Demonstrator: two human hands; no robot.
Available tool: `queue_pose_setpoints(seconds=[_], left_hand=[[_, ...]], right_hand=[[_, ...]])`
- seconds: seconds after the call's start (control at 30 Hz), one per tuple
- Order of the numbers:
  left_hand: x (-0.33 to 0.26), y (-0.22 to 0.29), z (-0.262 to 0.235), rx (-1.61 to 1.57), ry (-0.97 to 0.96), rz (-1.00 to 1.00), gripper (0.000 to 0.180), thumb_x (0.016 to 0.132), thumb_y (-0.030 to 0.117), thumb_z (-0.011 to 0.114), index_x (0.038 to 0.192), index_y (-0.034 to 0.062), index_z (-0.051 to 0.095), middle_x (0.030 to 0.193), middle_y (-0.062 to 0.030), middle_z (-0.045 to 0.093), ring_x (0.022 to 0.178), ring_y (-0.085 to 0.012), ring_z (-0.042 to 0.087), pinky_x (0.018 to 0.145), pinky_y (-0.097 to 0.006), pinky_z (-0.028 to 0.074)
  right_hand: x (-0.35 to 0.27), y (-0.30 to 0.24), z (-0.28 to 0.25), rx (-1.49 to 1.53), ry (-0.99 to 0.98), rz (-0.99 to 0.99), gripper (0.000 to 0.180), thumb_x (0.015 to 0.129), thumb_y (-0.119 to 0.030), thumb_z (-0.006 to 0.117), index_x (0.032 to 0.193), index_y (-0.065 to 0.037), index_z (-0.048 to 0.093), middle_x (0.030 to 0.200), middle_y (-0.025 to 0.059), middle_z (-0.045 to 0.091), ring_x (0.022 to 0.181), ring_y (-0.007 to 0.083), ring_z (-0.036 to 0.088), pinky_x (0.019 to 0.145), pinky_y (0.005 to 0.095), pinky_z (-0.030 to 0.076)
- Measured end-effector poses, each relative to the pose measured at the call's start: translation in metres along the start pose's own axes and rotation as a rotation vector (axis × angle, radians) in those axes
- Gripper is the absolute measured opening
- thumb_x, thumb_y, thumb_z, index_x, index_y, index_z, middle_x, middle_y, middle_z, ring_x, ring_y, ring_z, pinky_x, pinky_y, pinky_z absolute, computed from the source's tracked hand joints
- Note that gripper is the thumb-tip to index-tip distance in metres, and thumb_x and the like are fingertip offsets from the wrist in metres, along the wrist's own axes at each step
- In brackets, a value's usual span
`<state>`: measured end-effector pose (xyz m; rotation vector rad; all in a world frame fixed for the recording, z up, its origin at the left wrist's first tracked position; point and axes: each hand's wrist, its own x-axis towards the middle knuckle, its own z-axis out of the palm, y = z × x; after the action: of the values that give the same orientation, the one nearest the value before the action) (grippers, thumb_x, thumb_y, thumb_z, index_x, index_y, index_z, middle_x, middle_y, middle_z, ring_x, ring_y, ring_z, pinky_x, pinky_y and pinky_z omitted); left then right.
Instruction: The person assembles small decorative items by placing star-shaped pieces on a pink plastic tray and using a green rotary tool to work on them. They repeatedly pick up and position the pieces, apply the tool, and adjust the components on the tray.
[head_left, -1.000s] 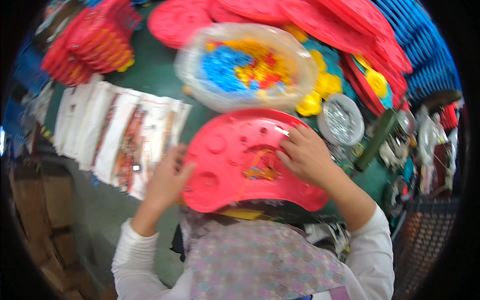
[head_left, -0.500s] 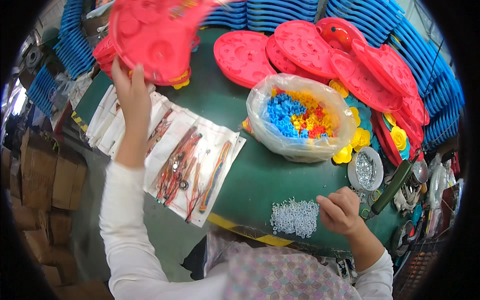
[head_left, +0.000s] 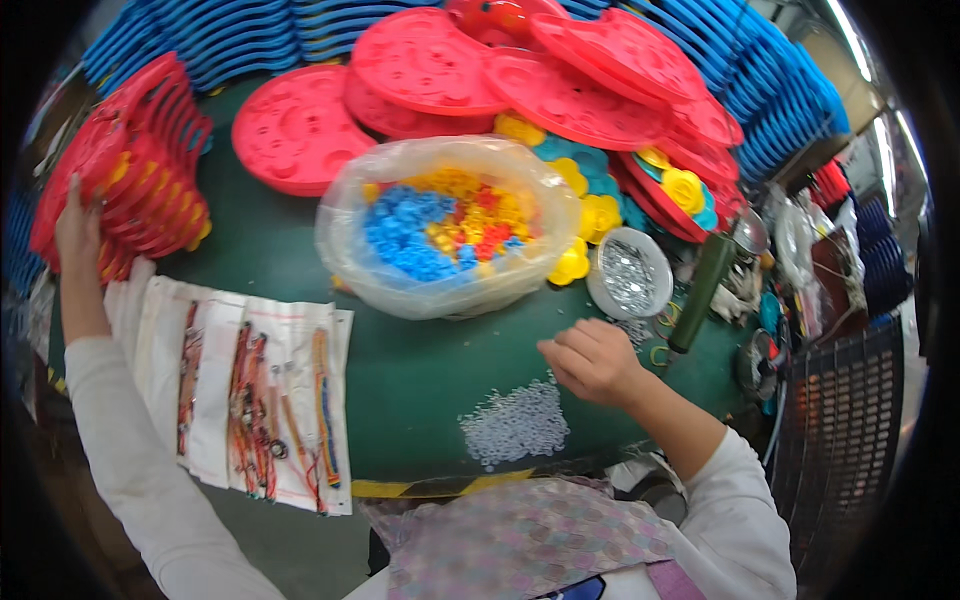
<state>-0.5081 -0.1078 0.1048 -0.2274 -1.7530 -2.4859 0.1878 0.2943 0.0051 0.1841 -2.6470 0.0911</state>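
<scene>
My left hand (head_left: 80, 235) is at the far left, its fingers against the near edge of a red moulded plastic panel (head_left: 105, 110). That panel tops a leaning stack of red panels with yellow parts (head_left: 165, 200). My right hand (head_left: 595, 360) is curled closed above the table, thumb and forefinger together; whatever is in it, if anything, is hidden. Just below it lies a pile of small pale screws with washers (head_left: 515, 425). A clear plastic bag (head_left: 350, 270) of blue, yellow and red star-shaped pieces stands open in the middle.
White cloth (head_left: 210, 370) with bundled wires (head_left: 255, 415) hangs over the table's near left edge. A white bowl of metal screws (head_left: 630, 272) and a green electric screwdriver (head_left: 703, 290) are at right. More red panels (head_left: 430, 60) and blue stacked parts (head_left: 230, 45) line the back.
My left hand has brought the red panel from mid-air onto the stack at left. My view has turned, so the table's contents sit further left. My right hand stays closed near the screw pile.
</scene>
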Motion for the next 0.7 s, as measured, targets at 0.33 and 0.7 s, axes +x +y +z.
queue_pose_setpoints(seconds=[0.33, 0.7], left_hand=[[-0.364, -0.031, 0.178, 0.394, -0.722, 0.493, 0.023, 0.102, 0.009, 0.059, 0.125, 0.0033, 0.063, 0.113, -0.0063, 0.063, 0.083, -0.0103, 0.058, 0.076, -0.026, 0.05], [-0.536, -0.097, 0.263, 0.382, -1.341, 0.458, 0.071, 0.084, 0.002, 0.077, 0.148, 0.0069, 0.046, 0.129, -0.0207, 0.063, 0.118, -0.0421, 0.062, 0.107, -0.044, 0.048]], right_hand=[[0.002, 0.083, 0.041, -0.615, -0.067, 0.218, 0.029, 0.085, -0.012, 0.065, 0.112, -0.001, 0.066, 0.102, 0.0094, 0.065, 0.11, 0.0285, 0.061, 0.116, 0.0514, 0.036], [0.01, 0.024, -0.018, 0.13, 0.08, 0.201, 0.027, 0.083, -0.015, 0.072, 0.107, -0.006, 0.066, 0.095, 0.0097, 0.066, 0.099, 0.0283, 0.063, 0.103, 0.048, 0.045]])
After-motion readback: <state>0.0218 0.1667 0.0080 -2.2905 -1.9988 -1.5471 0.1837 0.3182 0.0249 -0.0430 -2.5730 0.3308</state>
